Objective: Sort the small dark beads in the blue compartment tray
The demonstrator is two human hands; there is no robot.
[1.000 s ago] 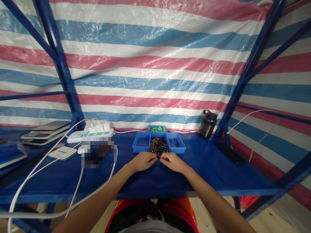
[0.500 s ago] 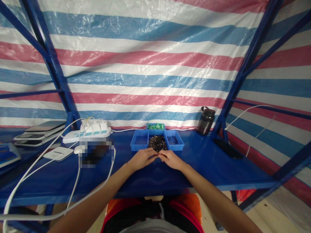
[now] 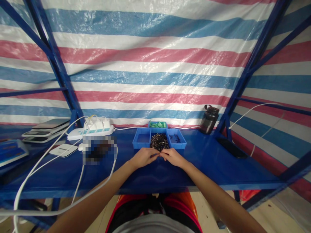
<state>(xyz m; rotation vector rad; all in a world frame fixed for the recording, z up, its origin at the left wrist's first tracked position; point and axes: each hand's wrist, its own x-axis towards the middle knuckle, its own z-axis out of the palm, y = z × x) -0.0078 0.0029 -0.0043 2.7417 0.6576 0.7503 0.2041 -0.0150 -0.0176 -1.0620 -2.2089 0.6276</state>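
Observation:
My left hand (image 3: 145, 157) and my right hand (image 3: 173, 157) meet fingertip to fingertip at the front edge of the middle blue bin. Both are closed in a pinch; whatever lies between the fingers is too small to make out. Just beyond the fingertips, the middle bin holds a heap of small black parts with gold glints (image 3: 159, 141). To its left stands a blue bin (image 3: 141, 145), and to its right another blue bin (image 3: 179, 146) with several thin black pieces (image 3: 177, 139) in it. Behind the heap, a further bin contains green pieces (image 3: 157, 124).
On the blue table (image 3: 213, 168), a dark bottle (image 3: 209, 120) and a black flat device (image 3: 232, 148) stand to the right. Leftward are a white power strip (image 3: 97, 130), white cables (image 3: 114, 161), a white flat box (image 3: 63, 150) and stacked scales (image 3: 45, 132). Blue posts (image 3: 245, 77) flank the table.
The view has shifted slightly, so the table items appear a little further right. My hands stay pinched together at the middle bin, with only slight finger movement.

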